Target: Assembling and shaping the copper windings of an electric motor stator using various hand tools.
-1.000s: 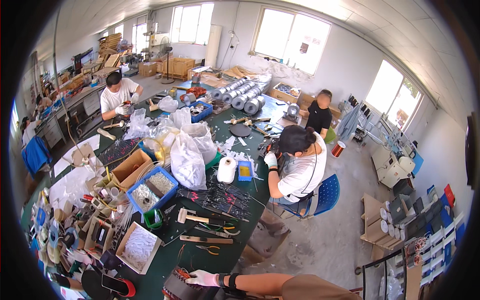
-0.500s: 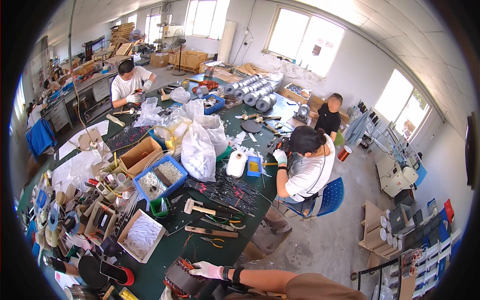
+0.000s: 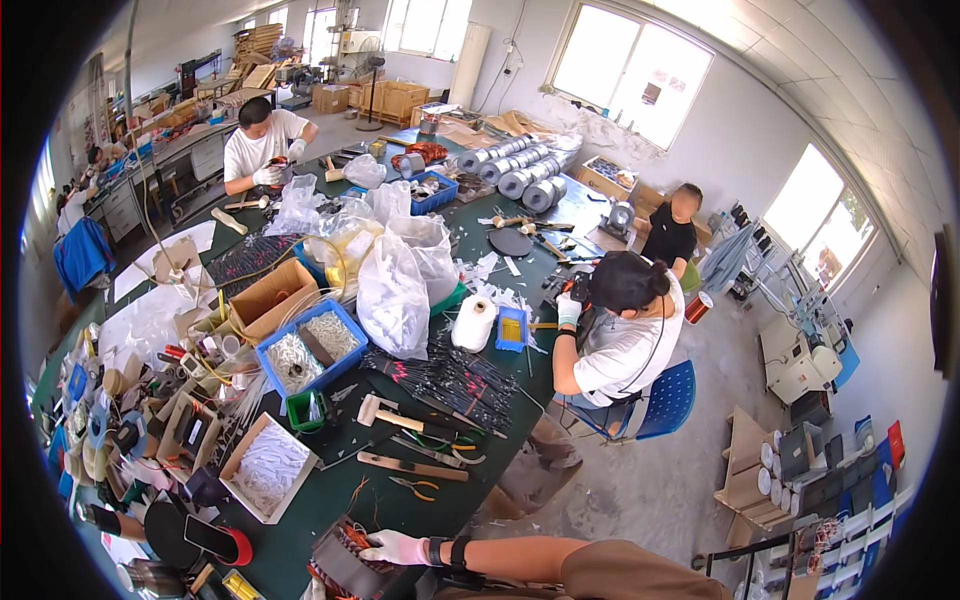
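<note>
A motor stator (image 3: 345, 566), a grey laminated metal core with orange-red copper windings at its ends, lies at the table's near edge. My right hand (image 3: 398, 547), in a white glove with a pinkish cuff, holds its upper right side, fingers over the windings. Of my left hand (image 3: 313, 590) only a scrap of white glove shows beside the stator at the lower edge; its fingers are hidden. Beyond the stator lie orange-handled pliers (image 3: 414, 488), a flat wooden stick (image 3: 412, 466), green-handled cutters (image 3: 460, 449) and a pale-headed mallet (image 3: 388, 412).
Left of the stator stand a carton of white slips (image 3: 268, 467) and a phone (image 3: 210, 538) on a red stand. Farther off are a blue bin (image 3: 312, 348), plastic bags (image 3: 393, 300) and dark sleeved wires (image 3: 440, 385). Two co-workers (image 3: 630, 335) (image 3: 268, 150) handle parts; another person (image 3: 672, 235) sits behind.
The view has shifted slightly. My right hand and the stator sit a little farther left in the picture, the hand still on the windings. Less of my left glove shows.
</note>
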Demonstrator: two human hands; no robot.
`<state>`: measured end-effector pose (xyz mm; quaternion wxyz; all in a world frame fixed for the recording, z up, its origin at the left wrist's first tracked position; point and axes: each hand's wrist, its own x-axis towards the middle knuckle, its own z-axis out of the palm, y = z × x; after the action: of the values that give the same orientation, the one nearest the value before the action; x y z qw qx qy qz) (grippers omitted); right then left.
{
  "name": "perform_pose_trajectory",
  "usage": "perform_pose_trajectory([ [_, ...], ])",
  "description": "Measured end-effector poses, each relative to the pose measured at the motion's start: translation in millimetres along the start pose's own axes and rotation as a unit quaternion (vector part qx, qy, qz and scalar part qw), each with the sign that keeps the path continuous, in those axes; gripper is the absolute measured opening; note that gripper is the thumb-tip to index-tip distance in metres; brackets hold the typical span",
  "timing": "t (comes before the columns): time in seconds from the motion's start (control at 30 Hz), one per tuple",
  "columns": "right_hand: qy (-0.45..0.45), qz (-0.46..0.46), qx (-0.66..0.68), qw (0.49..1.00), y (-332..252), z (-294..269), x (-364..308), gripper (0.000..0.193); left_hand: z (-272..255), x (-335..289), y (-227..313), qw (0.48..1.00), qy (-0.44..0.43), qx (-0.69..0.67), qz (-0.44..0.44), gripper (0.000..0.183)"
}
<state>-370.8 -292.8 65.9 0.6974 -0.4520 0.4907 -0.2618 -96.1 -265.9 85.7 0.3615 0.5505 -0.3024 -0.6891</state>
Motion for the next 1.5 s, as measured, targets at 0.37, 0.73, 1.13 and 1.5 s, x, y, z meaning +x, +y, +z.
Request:
perform_pose_trajectory([
  [0.37,0.019,-0.064,-0.065,0.996,7.0,-1.2,11.3,0.035,6.7,-2.4,-2.1,0.995,0.069,0.074,0.019,0.049],
  [0.73,0.065,-0.036,-0.056,0.996,-9.9,4.7,4.4,0.039,22.3,-10.2,20.0,0.995,0.060,0.073,0.025,0.047],
  [1.13,0.095,-0.106,-0.252,0.957,-33.8,15.9,-9.0,0.014,15.0,31.0,6.7,0.993,0.015,-0.063,-0.097,0.031],
  [1.5,0.065,-0.070,-0.268,0.958,-57.5,160.3,-6.4,0.028,-114.4,-75.3,-25.7,0.988,-0.007,-0.140,-0.070,0.036],
])
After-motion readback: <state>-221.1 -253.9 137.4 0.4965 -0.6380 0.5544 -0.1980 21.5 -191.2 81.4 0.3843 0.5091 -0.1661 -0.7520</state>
